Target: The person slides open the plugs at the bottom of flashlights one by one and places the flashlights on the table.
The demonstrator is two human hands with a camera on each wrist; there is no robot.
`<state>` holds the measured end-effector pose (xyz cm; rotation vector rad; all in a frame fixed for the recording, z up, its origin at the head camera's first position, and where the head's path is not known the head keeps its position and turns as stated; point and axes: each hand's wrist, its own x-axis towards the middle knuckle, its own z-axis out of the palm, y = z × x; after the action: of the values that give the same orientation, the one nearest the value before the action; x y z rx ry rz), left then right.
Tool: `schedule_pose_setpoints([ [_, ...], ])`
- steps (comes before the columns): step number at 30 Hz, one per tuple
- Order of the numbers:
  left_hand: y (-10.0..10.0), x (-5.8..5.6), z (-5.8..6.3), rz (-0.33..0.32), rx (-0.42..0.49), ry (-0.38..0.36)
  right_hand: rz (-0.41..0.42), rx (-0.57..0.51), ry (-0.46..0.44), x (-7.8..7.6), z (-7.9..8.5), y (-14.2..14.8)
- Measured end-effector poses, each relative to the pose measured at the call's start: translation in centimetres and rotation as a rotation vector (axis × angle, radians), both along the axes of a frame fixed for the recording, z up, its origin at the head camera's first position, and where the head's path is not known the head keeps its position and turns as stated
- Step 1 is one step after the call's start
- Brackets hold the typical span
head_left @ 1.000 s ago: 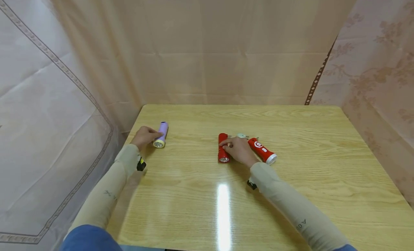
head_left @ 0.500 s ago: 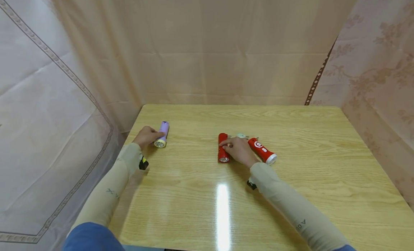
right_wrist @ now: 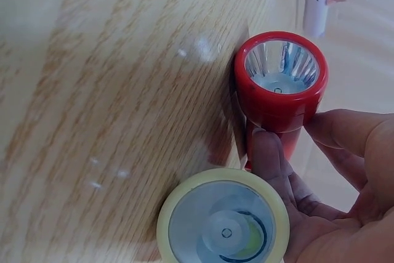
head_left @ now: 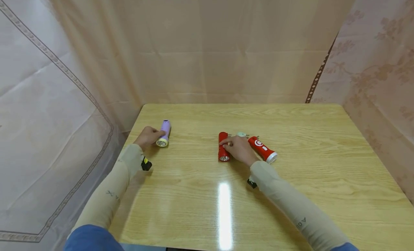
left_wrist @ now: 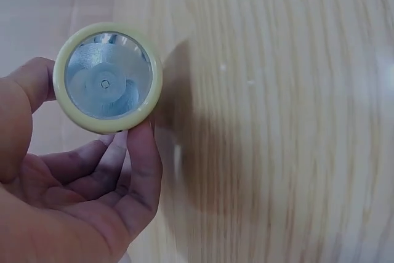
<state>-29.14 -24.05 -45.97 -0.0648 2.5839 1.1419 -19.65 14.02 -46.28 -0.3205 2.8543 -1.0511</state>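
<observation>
My left hand (head_left: 149, 136) pinches a purple flashlight (head_left: 165, 127) between thumb and fingers at the table's left. Its cream-rimmed lens (left_wrist: 106, 81) faces the left wrist camera. Whether it touches the tabletop I cannot tell. Near the middle, my right hand (head_left: 240, 149) pinches a red flashlight (head_left: 223, 137) lying with its lens (right_wrist: 282, 69) toward me. Right of that hand lies a red flashlight with a white head (head_left: 266, 153) and a round white emblem, slanted. A pale green piece (head_left: 241, 134), mostly hidden behind the right hand, shows between the two red ones; metal prongs stick out nearby.
The wooden table (head_left: 307, 186) carries a bright light reflection (head_left: 224, 215) at its front. A beige curtain (head_left: 207, 56) hangs behind the table, with patterned cloth (head_left: 385, 82) at the right and white cloth (head_left: 48, 136) at the left.
My left hand has shifted slightly to the right, together with the purple flashlight. The right hand and the flashlights near it stay practically where they were.
</observation>
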Motion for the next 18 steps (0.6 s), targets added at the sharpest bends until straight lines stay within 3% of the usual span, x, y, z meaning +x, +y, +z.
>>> schedule_pose_setpoints([
  [9, 1.0, 0.9, 0.3, -0.027, 0.157, -0.082, 0.004, 0.003, 0.001, -0.1, 0.1, -0.1],
  [18, 2.1, 1.4, 0.2, -0.008, 0.285, -0.148, -0.002, -0.001, -0.006, 0.0, 0.2, 0.0],
])
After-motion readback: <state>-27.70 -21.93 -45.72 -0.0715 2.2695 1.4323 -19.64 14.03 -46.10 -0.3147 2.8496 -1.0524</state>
